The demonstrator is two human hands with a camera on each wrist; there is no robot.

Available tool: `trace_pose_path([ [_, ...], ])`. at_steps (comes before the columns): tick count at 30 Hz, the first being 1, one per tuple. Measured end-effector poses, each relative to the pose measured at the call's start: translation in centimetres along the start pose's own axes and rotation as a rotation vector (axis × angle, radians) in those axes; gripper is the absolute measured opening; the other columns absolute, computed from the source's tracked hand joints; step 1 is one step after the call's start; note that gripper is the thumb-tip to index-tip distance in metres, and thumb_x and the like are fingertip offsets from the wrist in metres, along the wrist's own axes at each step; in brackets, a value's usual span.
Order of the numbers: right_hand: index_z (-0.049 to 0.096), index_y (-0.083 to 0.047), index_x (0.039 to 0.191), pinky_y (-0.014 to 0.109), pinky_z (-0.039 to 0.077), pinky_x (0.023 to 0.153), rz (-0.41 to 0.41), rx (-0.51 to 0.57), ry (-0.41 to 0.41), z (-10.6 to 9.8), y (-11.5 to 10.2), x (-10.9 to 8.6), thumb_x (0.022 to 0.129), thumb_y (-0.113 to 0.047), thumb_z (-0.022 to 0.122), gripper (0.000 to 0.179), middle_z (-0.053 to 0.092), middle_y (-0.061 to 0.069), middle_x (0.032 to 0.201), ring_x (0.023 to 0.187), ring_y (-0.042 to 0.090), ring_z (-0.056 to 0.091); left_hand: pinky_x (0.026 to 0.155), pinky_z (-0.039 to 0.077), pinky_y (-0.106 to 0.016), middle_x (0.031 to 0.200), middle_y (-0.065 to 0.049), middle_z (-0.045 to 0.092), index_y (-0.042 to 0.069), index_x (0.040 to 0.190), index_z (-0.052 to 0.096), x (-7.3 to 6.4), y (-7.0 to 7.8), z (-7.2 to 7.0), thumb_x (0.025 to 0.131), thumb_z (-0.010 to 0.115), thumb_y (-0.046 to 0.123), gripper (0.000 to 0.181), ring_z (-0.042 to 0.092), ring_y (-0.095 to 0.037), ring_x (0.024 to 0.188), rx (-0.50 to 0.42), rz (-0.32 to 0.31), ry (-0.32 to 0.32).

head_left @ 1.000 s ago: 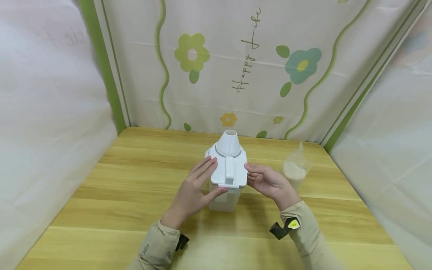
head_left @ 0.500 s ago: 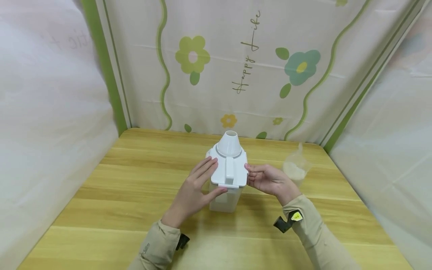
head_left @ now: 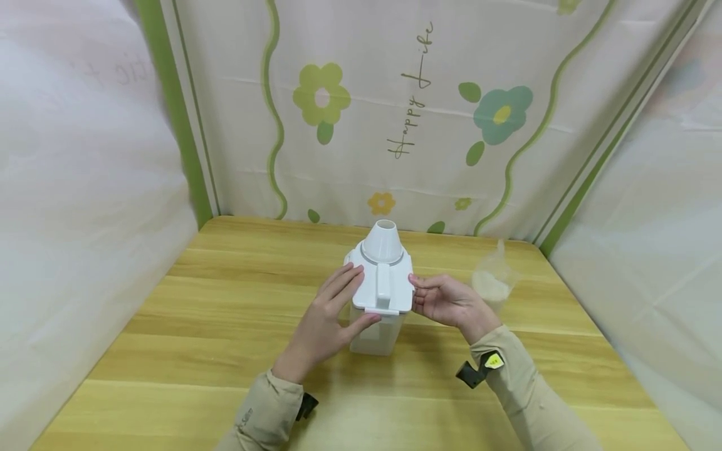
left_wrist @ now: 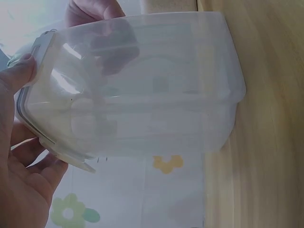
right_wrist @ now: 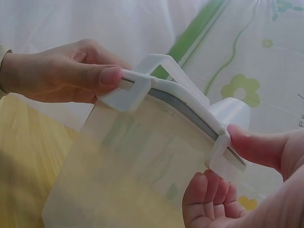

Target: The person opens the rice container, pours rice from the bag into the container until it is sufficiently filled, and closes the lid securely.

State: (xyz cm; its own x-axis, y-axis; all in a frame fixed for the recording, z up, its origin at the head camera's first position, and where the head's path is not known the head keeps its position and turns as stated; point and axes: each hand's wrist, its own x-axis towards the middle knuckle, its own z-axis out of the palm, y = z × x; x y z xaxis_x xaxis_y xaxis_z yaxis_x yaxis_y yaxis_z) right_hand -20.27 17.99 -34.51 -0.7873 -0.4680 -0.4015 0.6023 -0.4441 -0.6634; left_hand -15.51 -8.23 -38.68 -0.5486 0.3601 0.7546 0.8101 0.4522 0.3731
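A translucent plastic storage container [head_left: 372,341] stands upright on the table, topped by a white lid [head_left: 368,288] with a raised handle [head_left: 383,282] and a cone-shaped spout [head_left: 383,243]. My left hand [head_left: 327,313] holds the lid, fingers over its left side and thumb at the front latch [right_wrist: 128,97]. On the opposite side, my right hand [head_left: 451,304] has its thumb on the lid's edge and its fingers curled below the right-side latch [right_wrist: 224,157]. Both of these latches hang down over the rim in the right wrist view.
Behind the right hand, a clear bag [head_left: 492,285] of off-white contents stands on the wooden table [head_left: 225,313]. A printed cloth [head_left: 361,125] hangs at the table's back, with pale sheets along both sides.
The right forearm has shifted slightly to the right. Both hands keep their places on the lid, and the container has hardly moved.
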Motion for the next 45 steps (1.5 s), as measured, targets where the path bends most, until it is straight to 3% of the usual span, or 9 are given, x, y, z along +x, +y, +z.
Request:
trace_pose_path([
  [45,0.064,0.002,0.101,0.037,0.049,0.094,-0.011,0.057,0.013,-0.36,0.65,0.25,0.099,0.003,0.052,0.011,0.066,0.017,0.107,0.102,0.026,0.062,0.112,0.032,-0.043,0.145,-0.016,0.046,-0.007,0.139,0.05,-0.25,0.07,0.27,0.091,0.07,0.042,0.071,0.036,-0.035,0.137,-0.001,0.006,0.01],
])
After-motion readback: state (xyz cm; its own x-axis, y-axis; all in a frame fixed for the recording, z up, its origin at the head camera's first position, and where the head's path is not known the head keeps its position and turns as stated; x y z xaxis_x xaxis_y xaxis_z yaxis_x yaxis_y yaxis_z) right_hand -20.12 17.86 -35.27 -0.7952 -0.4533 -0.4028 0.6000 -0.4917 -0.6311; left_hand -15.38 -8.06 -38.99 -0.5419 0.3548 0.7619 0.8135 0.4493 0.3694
